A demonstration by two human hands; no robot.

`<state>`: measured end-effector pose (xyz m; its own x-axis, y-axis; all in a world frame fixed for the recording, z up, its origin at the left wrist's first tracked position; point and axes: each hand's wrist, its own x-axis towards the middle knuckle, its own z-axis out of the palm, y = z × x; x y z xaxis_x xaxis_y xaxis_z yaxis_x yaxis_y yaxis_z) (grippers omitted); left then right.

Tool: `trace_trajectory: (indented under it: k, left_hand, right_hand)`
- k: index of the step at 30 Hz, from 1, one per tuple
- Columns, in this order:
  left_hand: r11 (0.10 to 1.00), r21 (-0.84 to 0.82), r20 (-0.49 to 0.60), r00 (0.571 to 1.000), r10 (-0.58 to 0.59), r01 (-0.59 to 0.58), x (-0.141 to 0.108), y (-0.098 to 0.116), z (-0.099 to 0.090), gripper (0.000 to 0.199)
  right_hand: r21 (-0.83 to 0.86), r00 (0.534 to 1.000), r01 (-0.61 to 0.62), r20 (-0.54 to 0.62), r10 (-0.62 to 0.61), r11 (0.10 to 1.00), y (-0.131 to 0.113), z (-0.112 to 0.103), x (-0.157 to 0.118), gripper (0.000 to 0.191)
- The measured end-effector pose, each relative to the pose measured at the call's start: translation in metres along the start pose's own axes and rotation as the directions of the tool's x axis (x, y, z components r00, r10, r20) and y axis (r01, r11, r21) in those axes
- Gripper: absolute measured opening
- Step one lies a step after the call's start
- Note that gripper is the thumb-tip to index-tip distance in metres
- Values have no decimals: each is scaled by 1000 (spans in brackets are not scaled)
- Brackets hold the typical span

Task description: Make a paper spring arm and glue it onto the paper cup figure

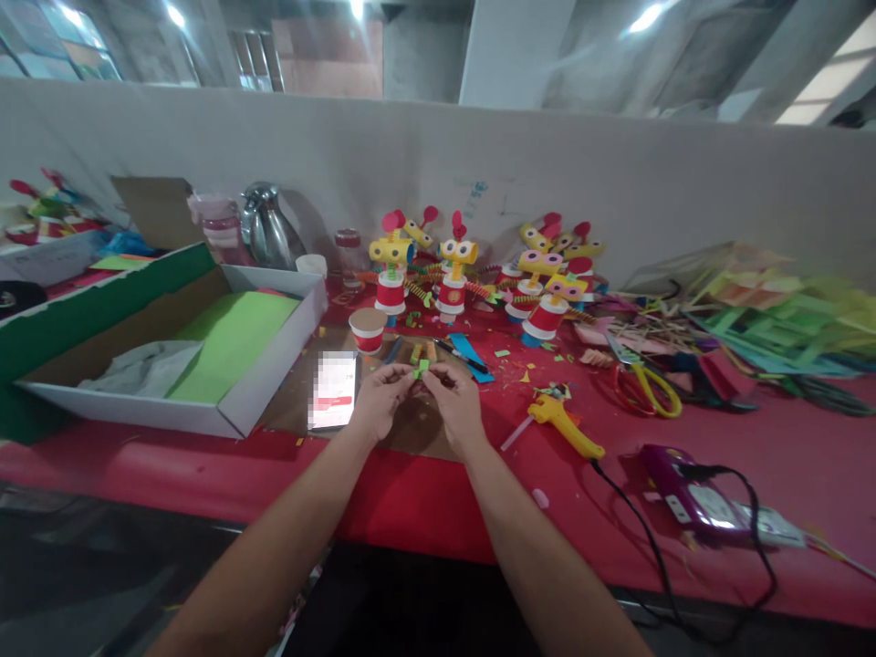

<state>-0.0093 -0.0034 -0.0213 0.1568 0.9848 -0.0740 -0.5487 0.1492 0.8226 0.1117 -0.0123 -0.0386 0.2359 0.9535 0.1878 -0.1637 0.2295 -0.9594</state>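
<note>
Between my fingertips is a small green folded paper piece (422, 366). My left hand (384, 394) pinches it from one side, and my right hand (453, 399) pinches it from the other. Both hands are over a brown board (428, 429) on the red table. A red-and-white paper cup (368, 330) stands upside down just beyond my left hand. Beside that hand lies a phone (334, 391) with a lit screen. Past my right hand are a dark pen (460, 354) and a blue paper strip (472, 356).
Several paper-cup figures (455, 274) stand at the back. A yellow glue gun (565, 424), its cord, yellow-handled scissors (647, 379) and a purple power strip (698, 497) lie right. An open box (236, 415) holding green paper is left. A metal jug (268, 228) stands behind it.
</note>
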Motion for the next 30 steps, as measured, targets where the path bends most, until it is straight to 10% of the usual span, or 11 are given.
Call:
trace_trajectory:
  k: [30]
  left_hand:
    - [999, -2, -26, 999, 47, -47, 0, 0, 2, 32]
  right_hand:
    - [-31, 999, 12, 40, -11, 999, 4, -2, 1, 29]
